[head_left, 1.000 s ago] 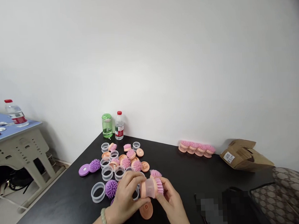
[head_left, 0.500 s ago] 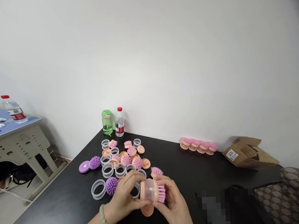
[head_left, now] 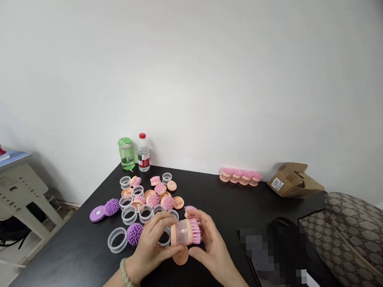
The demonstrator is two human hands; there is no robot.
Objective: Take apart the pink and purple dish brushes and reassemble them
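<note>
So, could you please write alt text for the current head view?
A left hand holds a pink-bristled brush sideways over a black table, the right hand open around its bristled end. Brush heads, clear rings and peach discs lie scattered nearby; four pink-bristled pieces line up near the wall, beside a cardboard box.

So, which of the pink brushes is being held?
The pink brush with a see-through middle, turned sideways in the left hand, its bristles facing the right hand. Neither hand grips the other pink brushes.
</note>
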